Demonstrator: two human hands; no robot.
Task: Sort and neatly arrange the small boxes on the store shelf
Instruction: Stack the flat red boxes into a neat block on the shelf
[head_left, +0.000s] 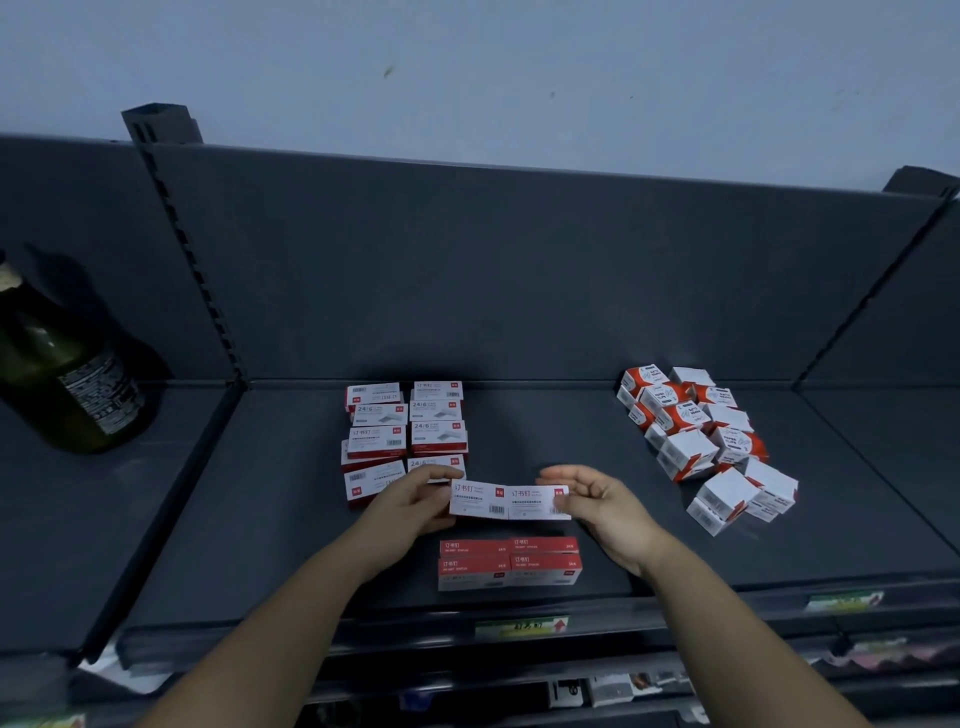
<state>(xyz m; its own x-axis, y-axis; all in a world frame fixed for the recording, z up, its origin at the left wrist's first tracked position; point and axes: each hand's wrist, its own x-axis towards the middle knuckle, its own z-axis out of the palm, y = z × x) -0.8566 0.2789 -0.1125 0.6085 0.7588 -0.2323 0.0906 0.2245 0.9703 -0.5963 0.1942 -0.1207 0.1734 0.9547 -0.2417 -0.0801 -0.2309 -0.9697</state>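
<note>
Two white-and-red staple boxes (509, 500) are held side by side above the shelf. My left hand (415, 501) grips the left end of the pair and my right hand (597, 499) pinches the right end. Below them a neat block of staple boxes (509, 564) sits near the shelf's front edge. Several more staple boxes (405, 436) lie in two rows behind my left hand. A loose pile of small white-and-orange boxes (701, 441) lies at the right.
The dark grey shelf (291, 493) has a back panel and slotted uprights. A dark green bottle (67, 374) stands on the neighbouring shelf section at the left. Price labels (522, 626) run along the front rail. Lower shelves show below.
</note>
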